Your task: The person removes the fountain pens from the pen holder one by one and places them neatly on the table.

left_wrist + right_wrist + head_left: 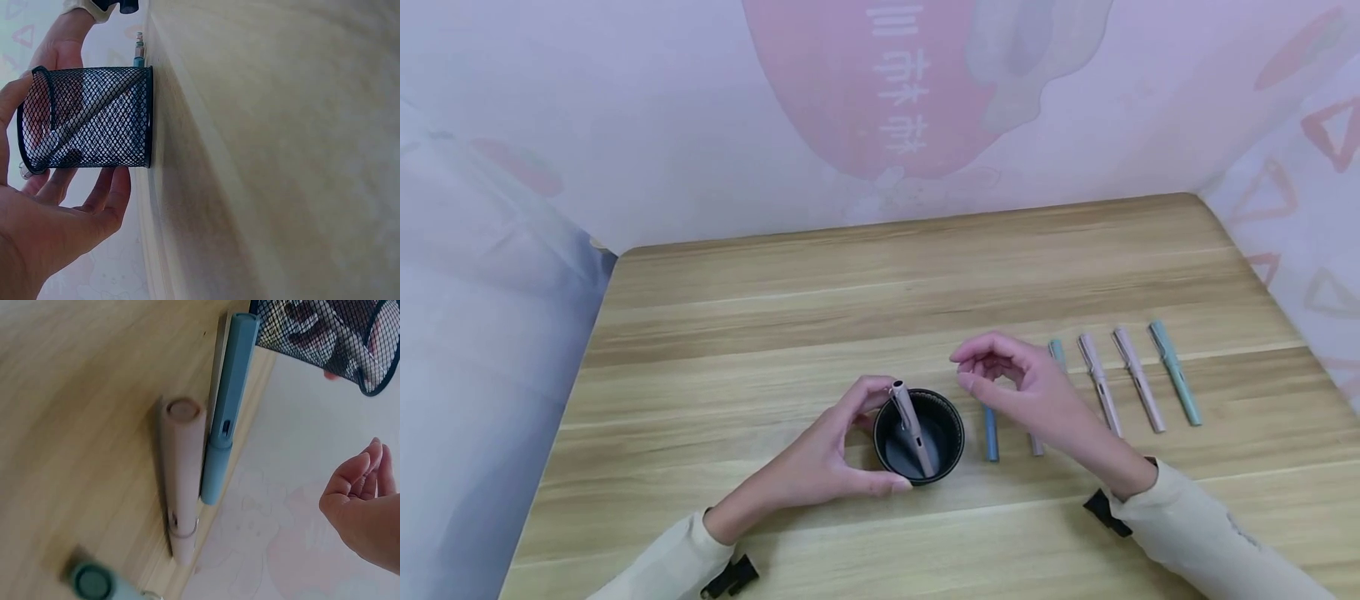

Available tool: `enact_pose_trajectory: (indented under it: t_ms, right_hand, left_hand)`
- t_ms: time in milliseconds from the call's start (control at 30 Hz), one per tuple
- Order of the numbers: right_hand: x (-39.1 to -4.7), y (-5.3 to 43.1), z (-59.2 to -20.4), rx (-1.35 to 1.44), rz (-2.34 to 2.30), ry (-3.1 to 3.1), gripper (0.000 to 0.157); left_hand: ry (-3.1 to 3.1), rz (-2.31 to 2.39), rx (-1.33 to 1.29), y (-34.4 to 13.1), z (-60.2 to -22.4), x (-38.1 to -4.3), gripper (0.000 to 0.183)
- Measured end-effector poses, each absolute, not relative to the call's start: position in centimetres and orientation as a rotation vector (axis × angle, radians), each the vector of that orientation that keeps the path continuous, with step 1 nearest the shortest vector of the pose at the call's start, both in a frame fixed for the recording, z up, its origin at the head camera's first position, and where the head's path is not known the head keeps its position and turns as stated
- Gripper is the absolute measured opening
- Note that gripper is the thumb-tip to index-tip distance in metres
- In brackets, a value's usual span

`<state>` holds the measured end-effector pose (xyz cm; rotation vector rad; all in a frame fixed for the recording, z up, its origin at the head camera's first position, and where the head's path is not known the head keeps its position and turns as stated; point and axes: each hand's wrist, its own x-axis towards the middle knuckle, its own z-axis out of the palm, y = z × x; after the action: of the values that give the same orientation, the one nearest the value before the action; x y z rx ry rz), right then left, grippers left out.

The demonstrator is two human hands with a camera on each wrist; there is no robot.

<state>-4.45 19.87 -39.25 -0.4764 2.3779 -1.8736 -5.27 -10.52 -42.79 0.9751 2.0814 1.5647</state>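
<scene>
My left hand (827,454) holds a black mesh pen holder (957,433) by its side, thumb at the front and fingers behind. The holder stands upright on the table. A pinkish-grey pen (912,429) leans inside it, one end sticking above the rim. My right hand (1037,387) hovers right of the holder, fingers loosely bent, with nothing in it. Below that hand lie a blue pen (228,394) and a pink pen (183,462), with a green pen (94,581) nearby; the hand partly hides them in the head view.
Farther right on the wooden table (737,333) lie two lilac pens (1099,383) and a light green pen (1177,375), roughly in a row. A printed cloth (685,125) hangs behind the table's far edge.
</scene>
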Motion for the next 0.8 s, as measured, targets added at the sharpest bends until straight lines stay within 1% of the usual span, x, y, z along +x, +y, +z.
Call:
enact_pose_trajectory:
  t_ms: [567, 800]
  right_hand:
    - [-4.5, 17.0, -39.3, -0.517, -1.814, 2.336, 0.02]
    - [-4.8, 16.1, -39.5, -0.544, -1.801, 2.315, 0.025]
  left_hand:
    - [2.065, 1.566, 0.984, -10.6, -42.8, -5.1, 0.09]
    - [2.066, 1.569, 0.986, -10.5, -42.9, -5.1, 0.089]
